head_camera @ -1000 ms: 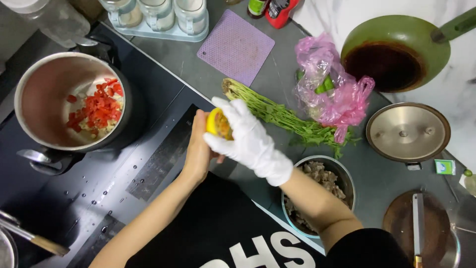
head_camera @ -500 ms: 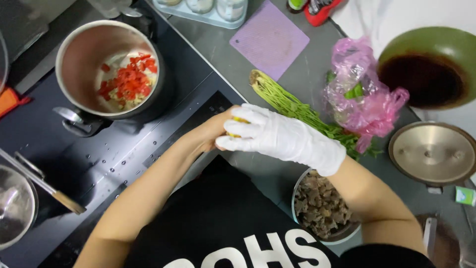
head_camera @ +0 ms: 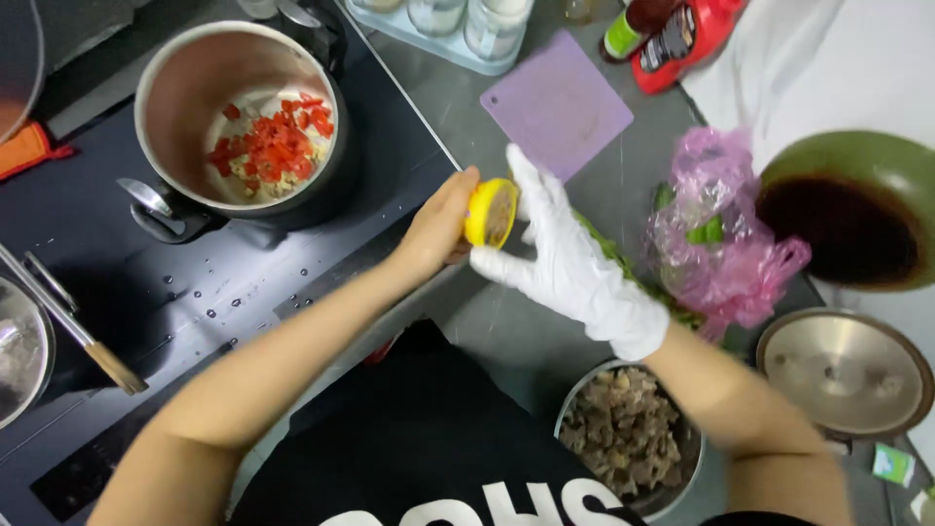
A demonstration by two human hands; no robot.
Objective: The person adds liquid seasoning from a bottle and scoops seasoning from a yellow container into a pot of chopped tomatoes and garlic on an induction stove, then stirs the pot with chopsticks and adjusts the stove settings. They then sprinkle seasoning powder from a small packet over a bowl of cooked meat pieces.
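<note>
My bare left hand (head_camera: 436, 229) grips a small yellow-rimmed jar (head_camera: 490, 212) above the counter edge, its open mouth turned to the right. My right hand (head_camera: 560, 258), in a white glove, is spread with fingers apart right beside the jar's mouth, fingertips touching its rim. A metal pot (head_camera: 239, 122) with chopped red pieces stands on the dark cooktop to the upper left. Below my right forearm sits a steel bowl (head_camera: 682, 477) of chopped brown meat.
A purple mat (head_camera: 557, 105) lies behind the hands. A pink plastic bag (head_camera: 721, 239) with greens and long green stalks (head_camera: 609, 255) lies right. A green pan (head_camera: 847, 209) of dark liquid, a metal lid (head_camera: 845, 372), red bottle (head_camera: 687, 39) and jars (head_camera: 438, 15) stand around.
My hands have moved up and apart: the gloved right hand, which lay over the jar, now has fingers spread beside its exposed open mouth. The view has shifted toward the pot.
</note>
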